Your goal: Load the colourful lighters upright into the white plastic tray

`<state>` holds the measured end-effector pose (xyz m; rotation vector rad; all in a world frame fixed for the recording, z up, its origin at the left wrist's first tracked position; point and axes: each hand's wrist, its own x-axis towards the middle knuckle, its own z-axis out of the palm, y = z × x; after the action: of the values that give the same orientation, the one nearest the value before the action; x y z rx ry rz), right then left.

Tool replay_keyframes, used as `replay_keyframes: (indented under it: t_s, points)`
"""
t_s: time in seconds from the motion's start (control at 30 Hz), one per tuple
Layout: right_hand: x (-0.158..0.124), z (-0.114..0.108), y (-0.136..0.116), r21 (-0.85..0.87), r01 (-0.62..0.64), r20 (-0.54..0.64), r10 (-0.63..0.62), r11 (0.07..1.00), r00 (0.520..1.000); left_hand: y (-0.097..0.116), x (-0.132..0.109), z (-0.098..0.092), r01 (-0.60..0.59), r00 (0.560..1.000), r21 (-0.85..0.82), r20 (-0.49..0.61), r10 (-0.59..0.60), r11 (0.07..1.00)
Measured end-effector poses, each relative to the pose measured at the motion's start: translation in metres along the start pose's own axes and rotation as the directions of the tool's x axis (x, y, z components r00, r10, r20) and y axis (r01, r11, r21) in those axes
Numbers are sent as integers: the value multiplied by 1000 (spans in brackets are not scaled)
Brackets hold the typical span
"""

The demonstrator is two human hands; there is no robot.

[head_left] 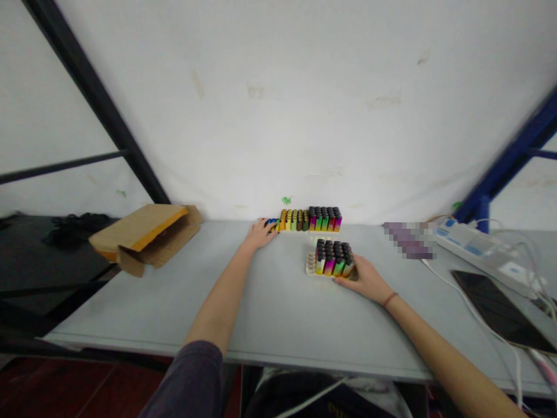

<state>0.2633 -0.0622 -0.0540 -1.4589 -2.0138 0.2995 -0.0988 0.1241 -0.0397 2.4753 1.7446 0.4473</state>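
My right hand (366,279) wraps the right side of a white tray of lighters (310,270), its thumb along the front edge. Several bright-coloured lighters with black tops (334,259) stand upright in it, and a column of slots at its left end holds no lighters. Farther off by the wall, my left hand (259,234) is closed about a group of blue lighters (272,222), partly hidden by the fingers. Directly right of these stand yellow-to-brown lighters (295,220), then a block of multicoloured lighters with black tops (325,219).
An opened cardboard box (145,232) lies on the left of the grey table (270,307). At right are a black phone (500,307), a white power strip (478,249), loose white cables and a blurred purple item (409,241). A white wall rises behind.
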Motion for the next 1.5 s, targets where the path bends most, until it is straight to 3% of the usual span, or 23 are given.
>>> replay_keyframes:
  t_s: [0.27,0.47,0.57,0.7,0.87,0.97,1.03,1.13,1.2,1.5]
  points:
    - [1,5,4,4,8,-24,-8,1000,1000,2,-37,-9,58,984,60,-170,-47,997]
    - [1,4,3,-6,8,-19,-8,1000,1000,15,-51,-12,73,988,97,130,-85,993]
    - [1,3,3,-15,13,-27,-14,1000,1000,19,-45,-12,96,981,119,159,-114,988]
    - [1,3,2,-21,21,-33,-22,1000,999,22,-48,-14,74,992,95,97,-83,993]
    - [1,4,2,-28,13,-23,-14,1000,1000,48,-73,-22,-104,994,-178,-39,99,979]
    - [2,5,3,-34,12,-25,-13,999,1000,82,-83,-18,-276,946,-485,15,324,830]
    - [2,5,3,-24,22,-34,-22,999,999,107,-83,-9,-297,912,-633,34,410,715]
    - [3,5,3,-8,37,-39,-38,999,999,135,-72,4,-277,890,-752,33,454,598]
    - [4,5,3,-2,43,-35,-43,999,998,144,-64,6,-269,880,-777,42,473,569]
    - [4,8,6,-7,23,-25,-23,1000,999,139,-60,-5,-227,903,-785,52,427,577]
